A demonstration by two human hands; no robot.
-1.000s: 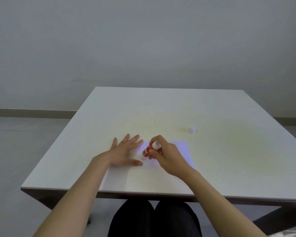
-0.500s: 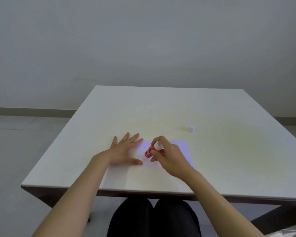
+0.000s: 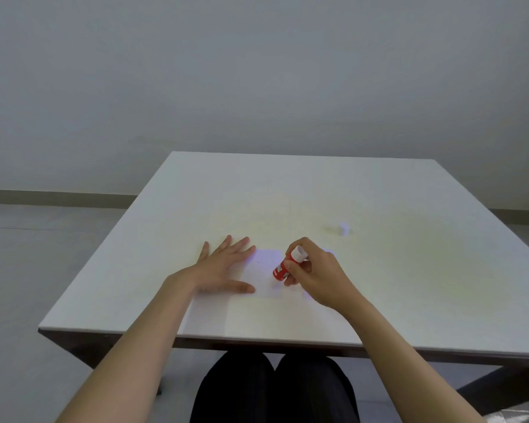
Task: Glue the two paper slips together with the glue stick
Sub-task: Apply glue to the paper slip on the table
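Your right hand (image 3: 316, 277), fingers closed around the glue stick (image 3: 284, 268), has drawn it rightward across the paper slip (image 3: 264, 270) on the table (image 3: 409, 270), spreading glue, while your left hand (image 3: 223, 267), fingers spread, pins the paper flat.

Your left hand (image 3: 223, 265) lies flat, fingers spread, just left of centre in the frame, pressing down the left edge of a pale paper slip (image 3: 264, 270) on the white table (image 3: 287, 193). Your right hand (image 3: 315, 274) grips a red glue stick (image 3: 283, 268) tilted, its white end up and its lower end down on the slip. A small white cap (image 3: 344, 228) stands apart, up and to the right. A second slip cannot be told apart. Your dark-clad knees (image 3: 272, 389) show at the bottom.
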